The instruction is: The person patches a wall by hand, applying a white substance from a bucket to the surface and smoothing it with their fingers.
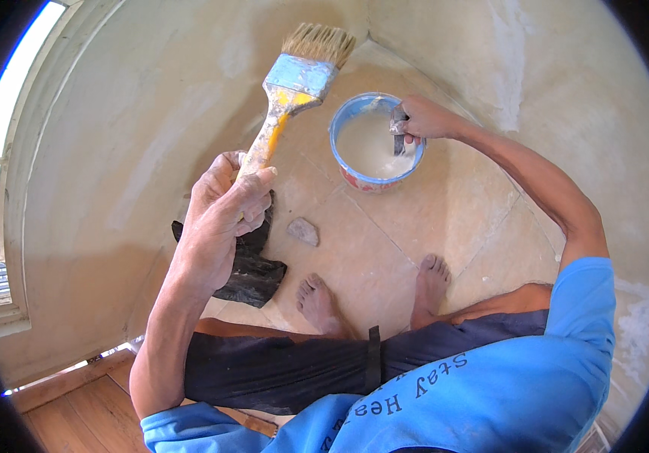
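My left hand [226, 200] is closed round the handle of a wide paintbrush [298, 72], raised with its bristles up. The handle is yellow and smeared, and the ferrule is coated pale blue and white. Over the right part of a blue-rimmed bucket [337, 147], my right hand [424, 121] grips a short dark tool smeared with white [398, 132]. The tool points down into the bucket; its exact kind is not clear. Creamy off-white liquid [366, 140] fills much of the bucket, which stands on the tiled floor.
A crumpled black plastic bag [252, 279] and a flat grey stone-like piece [303, 231] lie on the tiles left of my bare feet [320, 302]. Patchy plastered walls [483, 53] meet behind the bucket. A bright window [0, 151] is at the far left, above wooden boards [75, 415].
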Demonstrator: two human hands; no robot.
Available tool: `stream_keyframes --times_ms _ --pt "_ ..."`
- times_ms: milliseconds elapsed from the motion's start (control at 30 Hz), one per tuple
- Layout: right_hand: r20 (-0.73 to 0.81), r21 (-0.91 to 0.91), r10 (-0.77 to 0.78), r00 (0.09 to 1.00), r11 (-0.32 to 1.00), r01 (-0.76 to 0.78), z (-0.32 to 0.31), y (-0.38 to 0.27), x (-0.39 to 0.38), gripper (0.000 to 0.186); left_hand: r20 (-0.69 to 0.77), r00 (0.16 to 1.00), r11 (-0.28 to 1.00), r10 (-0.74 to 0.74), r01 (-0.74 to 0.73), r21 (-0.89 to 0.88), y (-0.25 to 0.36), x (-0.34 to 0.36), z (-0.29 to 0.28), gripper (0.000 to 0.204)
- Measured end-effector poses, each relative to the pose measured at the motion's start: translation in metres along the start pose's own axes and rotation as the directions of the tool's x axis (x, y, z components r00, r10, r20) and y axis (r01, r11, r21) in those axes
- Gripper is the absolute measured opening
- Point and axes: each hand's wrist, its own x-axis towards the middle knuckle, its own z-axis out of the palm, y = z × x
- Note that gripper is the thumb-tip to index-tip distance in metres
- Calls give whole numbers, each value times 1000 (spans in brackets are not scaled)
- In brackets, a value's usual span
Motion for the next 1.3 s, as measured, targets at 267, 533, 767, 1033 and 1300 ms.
stream_keyframes --times_ms 267,533,767,1033,1300 --pt "-344 451 29 938 882 138 3 11 23 17 -4 1000 1000 16 -16 11 0 0 5 26" --pt "-176 71 -222 959 969 237 26 -6 7 20 -24 999 999 28 -28 27 -2 -1 3 18" --pt "116 46 -123 986 992 118 16 -12 -5 22 -18 999 999 38 -38 30 -2 -1 4 18" --pt "-245 -250 -531 811 843 477 21 2 47 20 15 1000 1000 11 -11 -11 1 1 3 25" --pt "10 -345 -186 982 921 178 -1 -17 4 18 -15 1000 1000 4 -4 -1 0 0 3 25"
